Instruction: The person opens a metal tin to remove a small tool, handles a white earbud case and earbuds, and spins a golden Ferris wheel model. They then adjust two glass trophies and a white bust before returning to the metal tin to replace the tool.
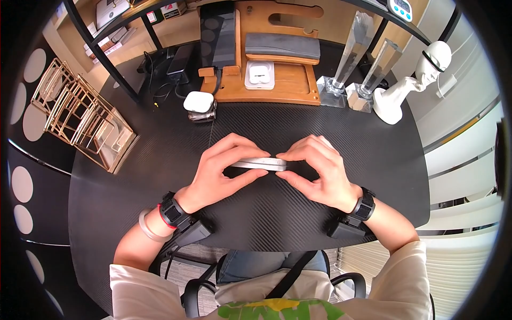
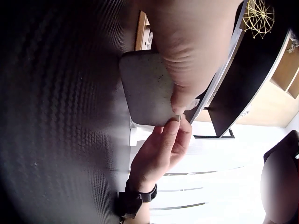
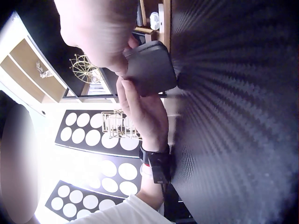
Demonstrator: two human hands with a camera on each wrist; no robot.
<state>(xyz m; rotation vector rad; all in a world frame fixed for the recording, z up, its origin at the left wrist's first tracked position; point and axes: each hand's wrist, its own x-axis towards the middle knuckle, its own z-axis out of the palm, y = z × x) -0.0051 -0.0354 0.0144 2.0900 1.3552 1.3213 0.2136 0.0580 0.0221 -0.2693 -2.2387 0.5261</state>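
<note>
A thin, flat, pale object (image 1: 260, 164) with rounded corners is held level between both hands above the black table. My left hand (image 1: 217, 172) pinches its left part, thumb below and fingers above. At its right end, my right hand (image 1: 323, 173) pinches it the same way. The left wrist view shows a broad grey face of the object (image 2: 147, 88), with both thumbs meeting at its edge. In the right wrist view the object (image 3: 150, 70) looks dark, with a seam or second layer along one edge.
A wooden organiser (image 1: 229, 95) with a white case (image 1: 260, 74) stands at the back. Nearby are another white case (image 1: 198, 102), a gold wire rack (image 1: 85, 120) on the left, and crystal trophies (image 1: 333, 88) and a white head figure (image 1: 392, 101) on the right.
</note>
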